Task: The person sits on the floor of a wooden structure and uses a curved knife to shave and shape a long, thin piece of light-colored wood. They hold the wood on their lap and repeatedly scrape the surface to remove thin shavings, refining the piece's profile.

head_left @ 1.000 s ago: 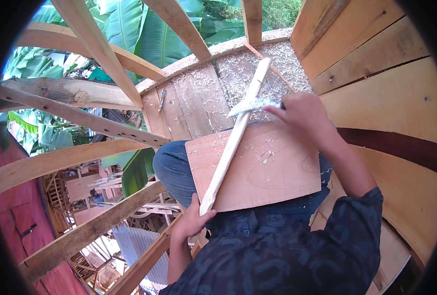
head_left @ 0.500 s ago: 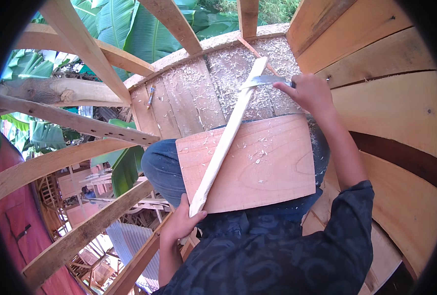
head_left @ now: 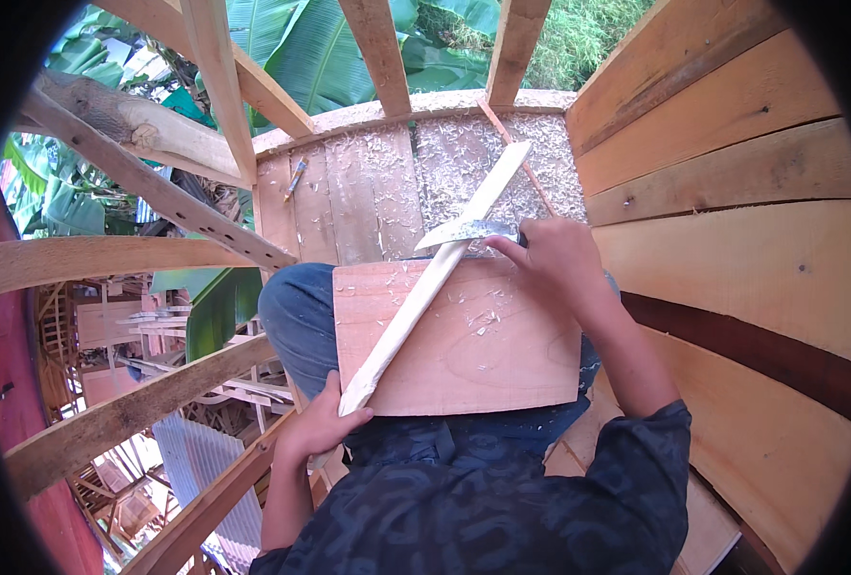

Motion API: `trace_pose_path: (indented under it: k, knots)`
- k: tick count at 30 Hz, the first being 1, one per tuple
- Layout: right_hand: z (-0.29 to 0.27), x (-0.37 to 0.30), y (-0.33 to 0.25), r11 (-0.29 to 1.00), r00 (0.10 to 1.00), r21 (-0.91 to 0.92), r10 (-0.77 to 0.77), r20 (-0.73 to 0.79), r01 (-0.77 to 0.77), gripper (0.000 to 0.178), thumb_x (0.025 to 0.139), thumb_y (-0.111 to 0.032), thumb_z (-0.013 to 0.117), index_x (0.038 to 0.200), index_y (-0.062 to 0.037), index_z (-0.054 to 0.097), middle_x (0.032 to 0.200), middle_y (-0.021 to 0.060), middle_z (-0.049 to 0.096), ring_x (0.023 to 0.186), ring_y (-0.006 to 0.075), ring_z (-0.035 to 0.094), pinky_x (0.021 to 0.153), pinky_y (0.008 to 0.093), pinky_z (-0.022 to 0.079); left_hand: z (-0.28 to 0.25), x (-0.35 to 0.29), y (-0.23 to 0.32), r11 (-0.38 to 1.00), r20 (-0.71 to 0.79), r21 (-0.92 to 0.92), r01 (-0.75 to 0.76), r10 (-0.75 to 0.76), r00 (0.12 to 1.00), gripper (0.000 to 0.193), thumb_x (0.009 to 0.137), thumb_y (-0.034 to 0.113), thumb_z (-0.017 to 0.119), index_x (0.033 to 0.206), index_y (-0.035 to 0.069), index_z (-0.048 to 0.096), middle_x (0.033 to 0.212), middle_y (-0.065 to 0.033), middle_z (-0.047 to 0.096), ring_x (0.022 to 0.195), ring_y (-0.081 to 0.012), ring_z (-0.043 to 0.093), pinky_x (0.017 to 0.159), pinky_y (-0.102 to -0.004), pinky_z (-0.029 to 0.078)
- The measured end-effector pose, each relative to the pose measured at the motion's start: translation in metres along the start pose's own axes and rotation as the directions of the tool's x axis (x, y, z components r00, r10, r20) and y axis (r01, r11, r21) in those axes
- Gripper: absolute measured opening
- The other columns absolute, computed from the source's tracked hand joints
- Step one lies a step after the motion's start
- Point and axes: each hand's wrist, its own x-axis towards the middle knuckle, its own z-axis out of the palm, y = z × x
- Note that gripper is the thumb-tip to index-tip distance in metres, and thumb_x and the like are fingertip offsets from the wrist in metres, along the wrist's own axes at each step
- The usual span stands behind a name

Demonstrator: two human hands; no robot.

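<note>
A long pale wooden stick (head_left: 418,305) slants across a flat board (head_left: 487,350) that lies on my lap. My left hand (head_left: 320,419) is closed around the stick's near end, by the board's lower left corner. In my right hand (head_left: 561,251) is a knife (head_left: 465,232) with a curved, shiny blade; its handle is mostly hidden by the fingers. The blade lies across the stick just past the board's far edge, pointing left. Small wood shavings (head_left: 487,321) are scattered on the board.
Curled shavings cover the plank floor (head_left: 353,206) ahead, where a thin reddish strip (head_left: 535,182) and a small pen-like object (head_left: 295,179) lie. A plank wall (head_left: 722,240) rises on the right. Open wooden framing (head_left: 147,254) stands on the left, with banana leaves (head_left: 320,67) beyond.
My right hand has drawn the knife back along the stick toward me, from near its far end to about its middle. The left hand keeps its hold. The view has shifted slightly.
</note>
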Motion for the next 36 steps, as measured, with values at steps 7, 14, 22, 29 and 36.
trace_pose_path:
  k: [7,14,22,29,36]
  knots:
    - [0.001,0.015,0.085,0.902,0.864,0.205,0.426,-0.267,-0.381,0.075,0.091,-0.066,0.042,0.066,0.0023,0.062,0.061,0.0194,0.061,0.064,0.0377,0.063,0.059,0.0471,0.047,-0.004,0.002,0.0,1.0,-0.002,0.017,-0.001,0.001,1.0,0.08,0.079,0.042,0.071,0.124,-0.013,0.034,0.119,-0.0333,0.053,0.115,-0.0368,0.055,0.098,-0.0379,0.042]
    - [-0.007,-0.061,0.015,0.702,0.919,0.683,0.378,-0.115,-0.203,0.025,0.091,-0.024,0.063,0.08,-0.003,0.056,0.052,-0.0003,0.043,0.047,0.0082,0.046,0.046,0.029,0.036,0.002,-0.013,0.03,0.952,-0.147,0.229,0.203,-0.172,0.974,0.085,0.068,0.055,0.072,0.116,-0.01,0.047,0.101,-0.032,0.063,0.098,-0.0453,0.062,0.085,-0.047,0.05]
    - [0.034,-0.142,-0.024,0.07,0.904,0.944,0.318,0.285,-0.322,0.012,0.098,-0.015,0.049,0.105,-0.0049,0.052,0.062,-0.0007,0.047,0.043,0.0054,0.043,0.036,0.0207,0.033,0.021,-0.034,0.022,0.938,-0.338,0.251,0.238,-0.146,0.93,0.073,0.067,0.052,0.076,0.115,0.003,0.051,0.097,-0.0256,0.066,0.094,-0.0401,0.065,0.08,-0.0466,0.05]
    - [0.028,-0.142,-0.03,0.27,0.965,0.928,0.135,0.226,-0.255,0.019,0.101,-0.021,0.046,0.106,-0.0037,0.054,0.063,-0.0016,0.047,0.046,0.0035,0.042,0.039,0.0196,0.032,0.036,-0.042,-0.001,0.976,-0.508,0.159,0.149,-0.048,0.86,0.059,0.07,0.048,0.076,0.099,0.002,0.052,0.084,-0.0227,0.064,0.081,-0.0407,0.063,0.072,-0.0452,0.048]
    - [0.031,-0.132,-0.074,0.545,0.996,0.836,-0.025,0.091,-0.063,0.015,0.093,-0.013,0.059,0.098,0.001,0.058,0.059,0.0042,0.048,0.05,0.0096,0.042,0.047,0.0277,0.032,0.034,-0.041,-0.006,0.998,-0.329,-0.031,0.062,-0.068,0.942,0.059,0.084,0.054,0.061,0.094,-0.005,0.06,0.082,-0.025,0.064,0.078,-0.0391,0.063,0.071,-0.0432,0.047]
